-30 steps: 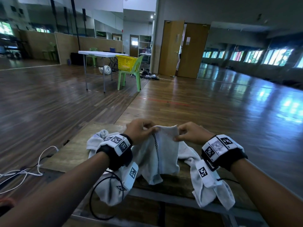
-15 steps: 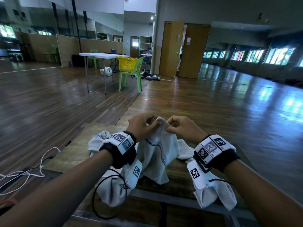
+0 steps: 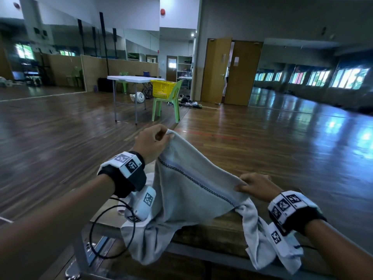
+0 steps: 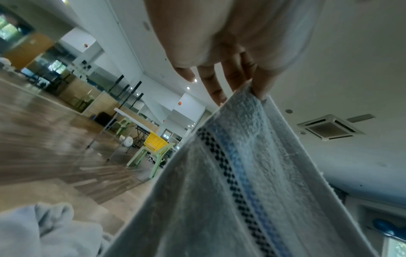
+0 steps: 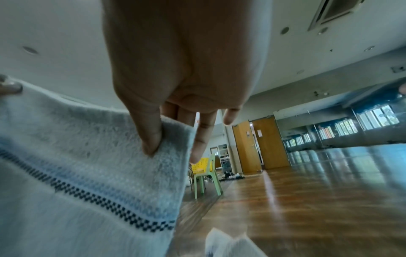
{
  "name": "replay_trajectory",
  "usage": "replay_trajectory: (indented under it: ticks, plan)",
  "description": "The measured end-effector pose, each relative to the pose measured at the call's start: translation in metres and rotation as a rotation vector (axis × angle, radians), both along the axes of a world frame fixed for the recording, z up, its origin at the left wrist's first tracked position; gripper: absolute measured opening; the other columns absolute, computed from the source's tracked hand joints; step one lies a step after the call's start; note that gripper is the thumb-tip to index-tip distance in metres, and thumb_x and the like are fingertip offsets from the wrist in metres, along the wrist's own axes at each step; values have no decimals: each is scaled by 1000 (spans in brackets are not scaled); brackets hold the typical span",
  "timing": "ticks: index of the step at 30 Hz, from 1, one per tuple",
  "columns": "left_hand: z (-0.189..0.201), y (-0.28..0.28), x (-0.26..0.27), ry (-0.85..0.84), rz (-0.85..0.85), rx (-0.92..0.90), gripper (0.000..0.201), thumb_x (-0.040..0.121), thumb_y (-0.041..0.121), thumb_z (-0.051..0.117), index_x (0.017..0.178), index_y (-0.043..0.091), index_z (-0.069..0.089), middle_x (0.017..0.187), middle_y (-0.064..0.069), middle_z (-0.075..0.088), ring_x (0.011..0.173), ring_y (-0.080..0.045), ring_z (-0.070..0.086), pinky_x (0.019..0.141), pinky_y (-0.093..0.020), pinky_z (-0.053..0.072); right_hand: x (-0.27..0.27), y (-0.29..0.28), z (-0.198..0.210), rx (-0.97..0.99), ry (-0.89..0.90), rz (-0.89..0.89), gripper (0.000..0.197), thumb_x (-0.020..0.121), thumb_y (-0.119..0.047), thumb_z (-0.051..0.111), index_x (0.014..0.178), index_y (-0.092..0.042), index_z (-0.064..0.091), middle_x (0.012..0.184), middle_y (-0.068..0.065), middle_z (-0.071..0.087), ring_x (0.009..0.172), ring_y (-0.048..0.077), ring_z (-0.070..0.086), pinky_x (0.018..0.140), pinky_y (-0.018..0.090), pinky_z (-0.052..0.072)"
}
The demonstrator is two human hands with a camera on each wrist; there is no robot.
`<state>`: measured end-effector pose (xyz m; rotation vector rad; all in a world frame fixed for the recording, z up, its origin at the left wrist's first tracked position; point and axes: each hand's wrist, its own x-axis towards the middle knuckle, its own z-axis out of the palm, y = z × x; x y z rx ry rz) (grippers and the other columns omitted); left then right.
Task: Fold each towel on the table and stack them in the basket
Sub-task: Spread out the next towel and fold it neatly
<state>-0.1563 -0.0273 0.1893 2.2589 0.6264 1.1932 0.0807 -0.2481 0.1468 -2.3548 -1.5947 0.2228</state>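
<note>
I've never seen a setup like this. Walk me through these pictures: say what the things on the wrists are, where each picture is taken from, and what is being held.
There is no machine here: a person works with bare hands and wears three cameras. The wide picture comes from a camera on the head, looking down at both arms. The other two come from the wrist cameras, the black-and-white patterned bands, each looking along the palm to the fingers.

The left hand and the right hand each pinch the top edge of a pale towel with a dark checked stripe and hold it spread between them, left end higher. Its lower part hangs over a wooden table, where more pale cloth lies bunched. Far behind, a yellow basket sits on a green chair.
</note>
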Motion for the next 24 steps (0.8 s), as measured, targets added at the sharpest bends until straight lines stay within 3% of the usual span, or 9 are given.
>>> replay_trajectory:
  ticks: [2, 5, 8, 11, 13, 16, 21, 24]
  plan:
    - [12, 4, -9, 42, -1, 34, 9, 89, 26, 59, 85, 20, 64, 79, -1, 66, 72, -18, 61, 64, -28, 48, 11, -1, 19, 30, -26, 0, 20, 87, -27, 62, 69, -31, 57, 68, -17, 60, 72, 2, 58, 66, 13, 38]
    - [37, 8, -22, 65, 56, 67, 11, 88, 30, 58, 88, 21, 65, 81, 2, 67, 76, -15, 63, 68, -31, 51, 14, -5, 62, 80, -91, 19, 11, 87, -24, 63, 77, -26, 63, 75, -11, 63, 74, 4, 58, 66, 11, 38]
    - [75, 10, -37, 47, 87, 153, 7, 88, 26, 60, 86, 20, 63, 82, -1, 66, 77, -19, 62, 67, -31, 49, 8, -11, 112, 214, -169, 20, 12, 86, -26, 64, 91, -16, 69, 89, -1, 69, 86, 14, 63, 78, 29, 46]
    - [120, 3, -57, 55, 75, 201, 2, 88, 20, 61, 89, 19, 61, 84, -2, 64, 75, -18, 59, 61, -27, 46, -1, -19, 160, 347, -224, 46, 8, 86, -29, 64, 88, -22, 66, 88, -5, 68, 85, 13, 62, 84, 37, 44]
    - [146, -4, -71, 41, 73, 228, 2, 87, 16, 62, 87, 17, 60, 83, -3, 63, 75, -19, 59, 61, -24, 43, -13, -29, 191, 398, -268, 54, 8, 86, -28, 63, 90, -21, 65, 89, -4, 67, 86, 14, 62, 83, 35, 41]
    - [183, -18, -93, 54, 67, 261, 2, 87, 14, 61, 87, 13, 59, 82, -4, 61, 76, -20, 60, 59, -22, 43, -30, -47, 236, 469, -328, 77, 3, 87, -25, 62, 89, -23, 62, 88, -2, 65, 85, 17, 60, 80, 37, 47]
    - [241, -39, -124, 70, -21, 231, 3, 87, 15, 59, 90, 16, 58, 93, -9, 66, 87, -25, 62, 77, -39, 52, -51, -82, 301, 562, -322, 124, 10, 85, -20, 64, 80, -28, 62, 81, -8, 66, 76, 11, 60, 66, 26, 44]
    - [273, -46, -133, 59, -17, 228, 7, 88, 18, 59, 95, 16, 61, 95, -7, 67, 86, -21, 62, 81, -39, 50, -55, -94, 337, 638, -316, 115, 8, 82, -19, 68, 78, -26, 64, 69, -11, 68, 63, 2, 58, 61, 19, 43]
